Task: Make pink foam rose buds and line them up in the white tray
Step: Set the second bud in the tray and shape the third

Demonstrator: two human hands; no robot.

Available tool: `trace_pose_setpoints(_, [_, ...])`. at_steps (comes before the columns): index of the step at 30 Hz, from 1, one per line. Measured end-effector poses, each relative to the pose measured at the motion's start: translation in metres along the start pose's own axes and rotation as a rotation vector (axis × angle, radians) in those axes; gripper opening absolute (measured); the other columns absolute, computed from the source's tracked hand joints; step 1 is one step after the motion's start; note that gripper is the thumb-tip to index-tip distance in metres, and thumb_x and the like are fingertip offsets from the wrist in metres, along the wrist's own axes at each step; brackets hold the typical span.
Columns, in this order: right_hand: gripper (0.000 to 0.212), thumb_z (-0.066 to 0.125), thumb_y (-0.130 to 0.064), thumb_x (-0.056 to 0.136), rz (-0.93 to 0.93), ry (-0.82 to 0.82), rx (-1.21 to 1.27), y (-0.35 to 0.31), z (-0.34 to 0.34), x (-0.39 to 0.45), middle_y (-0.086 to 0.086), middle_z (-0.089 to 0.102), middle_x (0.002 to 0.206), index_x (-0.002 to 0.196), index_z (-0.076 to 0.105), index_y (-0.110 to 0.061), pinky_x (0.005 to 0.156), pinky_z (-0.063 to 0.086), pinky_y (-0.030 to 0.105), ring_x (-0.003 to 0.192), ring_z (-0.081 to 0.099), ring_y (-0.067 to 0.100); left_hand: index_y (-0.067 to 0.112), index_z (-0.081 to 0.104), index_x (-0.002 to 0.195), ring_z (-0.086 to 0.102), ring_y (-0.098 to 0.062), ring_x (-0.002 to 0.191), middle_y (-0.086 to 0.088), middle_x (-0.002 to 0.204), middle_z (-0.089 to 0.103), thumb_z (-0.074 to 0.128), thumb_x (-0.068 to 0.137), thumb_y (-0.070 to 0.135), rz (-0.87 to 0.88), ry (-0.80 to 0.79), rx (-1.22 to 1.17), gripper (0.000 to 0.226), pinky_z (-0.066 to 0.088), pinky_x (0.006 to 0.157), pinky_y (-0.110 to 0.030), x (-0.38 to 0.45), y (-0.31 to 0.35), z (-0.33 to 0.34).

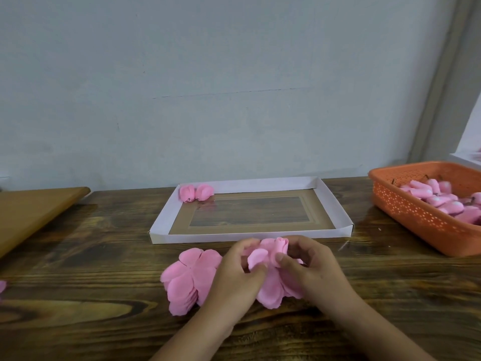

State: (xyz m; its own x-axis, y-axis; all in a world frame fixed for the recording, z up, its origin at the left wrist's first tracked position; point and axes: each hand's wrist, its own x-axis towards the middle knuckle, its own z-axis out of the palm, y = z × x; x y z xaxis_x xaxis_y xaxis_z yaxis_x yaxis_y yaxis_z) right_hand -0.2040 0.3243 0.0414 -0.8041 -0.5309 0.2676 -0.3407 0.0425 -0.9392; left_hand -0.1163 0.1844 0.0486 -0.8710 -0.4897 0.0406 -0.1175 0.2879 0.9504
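Two buds [196, 193] sit in the tray's [250, 235] far-left corner; an orange basket [416, 212] of pink pieces stands right, a petal stack [186, 278] lies beside the left hand [234, 274]. Both hands, right hand [312, 267] too, pinch a half-wrapped bud [279, 246] with curled fingers, seemingly just above the wooden bench [91, 256], before a pale wall.

A small handcraft workspace, likely a home or cottage workshop, is showing here: a dark wooden table [104, 256] is standing against a plain pale wall [234, 74]. It is holding batch-work supplies, with a stack of pink foam petals [187, 280], an orange basket [416, 212] of pink pieces, and a white tray [335, 204] taking finished buds [196, 192]
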Motion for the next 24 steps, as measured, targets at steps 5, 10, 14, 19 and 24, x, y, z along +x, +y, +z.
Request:
trace_pose_setpoints(5, [0.020, 0.067, -0.009, 0.094, -0.020, -0.030, -0.006, 0.0025, -0.0009, -0.0002, -0.008, 0.077, 0.096, 0.102, 0.073, -0.027, 0.076, 0.056, 0.021, 0.092, 0.072, 0.007, 0.037, 0.056, 0.125, 0.068, 0.008, 0.093, 0.014, 0.116, 0.069, 0.068, 0.089, 0.005, -0.101, -0.042, -0.154, 0.049, 0.055, 0.070, -0.012, 0.0019, -0.0004, -0.0016])
trace_pose_setpoints(10, [0.021, 0.066, -0.008, 0.094, -0.037, -0.040, 0.023, 0.0030, -0.0012, -0.0001, -0.009, 0.078, 0.097, 0.103, 0.074, -0.025, 0.076, 0.056, 0.021, 0.094, 0.072, 0.008, 0.027, 0.056, 0.133, 0.072, -0.015, 0.106, 0.003, 0.121, 0.071, 0.070, 0.087, -0.001, -0.188, -0.055, -0.255, 0.057, 0.062, 0.088, -0.035, 0.0047, -0.0024, -0.0027])
trace_pose_setpoints(14, [0.019, 0.068, -0.010, 0.094, -0.040, -0.052, 0.014, 0.0029, -0.0014, -0.0004, -0.009, 0.078, 0.096, 0.105, 0.073, -0.024, 0.078, 0.057, 0.023, 0.094, 0.072, 0.008, 0.019, 0.054, 0.138, 0.074, -0.030, 0.103, -0.008, 0.122, 0.073, 0.070, 0.083, -0.001, -0.229, -0.122, -0.334, 0.060, 0.061, 0.086, -0.047, 0.0065, -0.0038, -0.0040])
trace_pose_setpoints(19, [0.020, 0.068, -0.010, 0.094, -0.058, -0.061, 0.070, 0.0024, -0.0012, -0.0013, -0.004, 0.078, 0.099, 0.103, 0.075, -0.026, 0.078, 0.058, 0.028, 0.097, 0.073, 0.013, 0.014, 0.062, 0.131, 0.075, -0.030, 0.104, -0.009, 0.115, 0.076, 0.066, 0.094, -0.001, -0.222, -0.167, -0.432, 0.041, 0.056, 0.096, -0.059, 0.0067, -0.0022, -0.0061])
trace_pose_setpoints(24, [0.026, 0.070, -0.010, 0.093, -0.112, -0.051, 0.115, 0.0000, -0.0011, -0.0016, -0.005, 0.076, 0.108, 0.103, 0.075, -0.034, 0.081, 0.060, 0.033, 0.102, 0.072, 0.016, 0.016, 0.067, 0.128, 0.073, -0.028, 0.108, -0.008, 0.116, 0.076, 0.063, 0.098, 0.009, -0.196, -0.193, -0.431, 0.031, 0.055, 0.099, -0.056, 0.0042, 0.0013, -0.0084])
